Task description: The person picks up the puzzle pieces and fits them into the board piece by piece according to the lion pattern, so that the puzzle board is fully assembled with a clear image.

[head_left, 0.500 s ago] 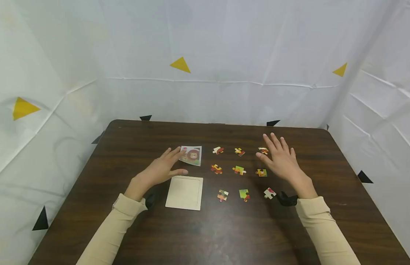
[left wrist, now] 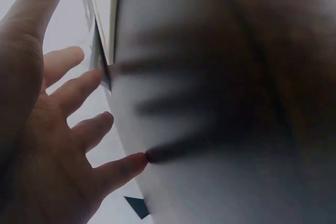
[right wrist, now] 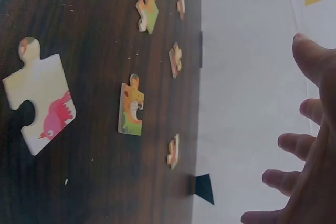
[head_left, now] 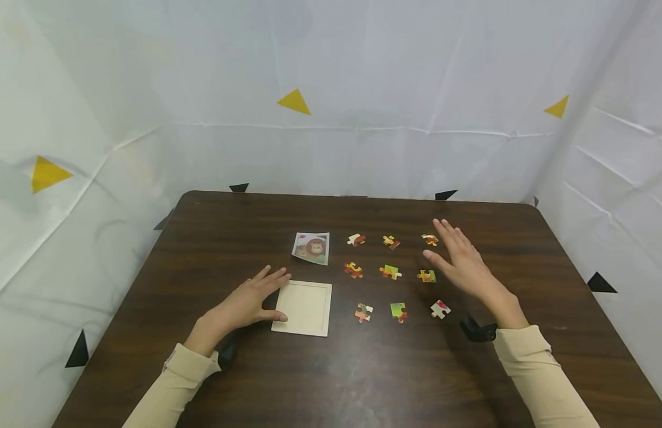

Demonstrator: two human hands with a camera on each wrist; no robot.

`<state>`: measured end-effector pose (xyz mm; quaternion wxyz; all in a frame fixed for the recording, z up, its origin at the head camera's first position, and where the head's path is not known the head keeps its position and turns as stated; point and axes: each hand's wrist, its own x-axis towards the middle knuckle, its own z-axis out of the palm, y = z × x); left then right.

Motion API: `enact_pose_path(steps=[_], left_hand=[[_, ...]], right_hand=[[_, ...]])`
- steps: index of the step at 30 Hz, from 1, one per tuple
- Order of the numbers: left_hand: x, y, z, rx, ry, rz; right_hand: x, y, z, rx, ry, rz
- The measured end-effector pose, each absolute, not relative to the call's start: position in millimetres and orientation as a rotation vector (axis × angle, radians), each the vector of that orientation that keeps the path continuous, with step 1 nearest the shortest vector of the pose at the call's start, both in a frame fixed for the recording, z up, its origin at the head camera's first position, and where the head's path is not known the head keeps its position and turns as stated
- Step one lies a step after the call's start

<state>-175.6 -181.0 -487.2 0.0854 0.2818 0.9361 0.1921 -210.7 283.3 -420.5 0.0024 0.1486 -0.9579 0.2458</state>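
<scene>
A pale square puzzle tray (head_left: 304, 309) with a shallow raised rim lies left of centre on the table. My left hand (head_left: 240, 309) is at its left side, fingers spread; thumb and fingertips overlap the tray's left edge in the head view. In the left wrist view, that edge-on tray (left wrist: 104, 9) shows just beyond the fingers. My right hand (head_left: 467, 270) hovers with straight fingers at the right of the jigsaw pieces, holding nothing. Closest to its wrist is a white piece with a pink bird (right wrist: 47, 98); a yellow-green piece (head_left: 426, 276) lies left of the palm.
Several jigsaw pieces, such as one with green and yellow (head_left: 390, 271), lie apart in three rows right of the tray. Behind the tray rests a lion picture card (head_left: 312, 248) with a curled corner. White sheeting (head_left: 331, 160) surrounds the dark wooden table (head_left: 341, 380).
My left hand has drawn back from over the picture card to the tray's left edge, uncovering the card. My right hand has shifted slightly right, its fingers closer together. The head view has shifted a little.
</scene>
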Motion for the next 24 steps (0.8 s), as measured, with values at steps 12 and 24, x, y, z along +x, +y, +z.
enact_pose_path(steps=[12,24], left_hand=[[-164.1,-188.2,-491.3,0.854,2.752,0.587],[-155.2,-189.6,-493.4,0.889,2.765,0.508]], right_hand=[[-186.1,292.7,-436.7,0.505,-3.014,0.742],[-147.2,310.2,-459.2,0.431,-3.013,0.737]])
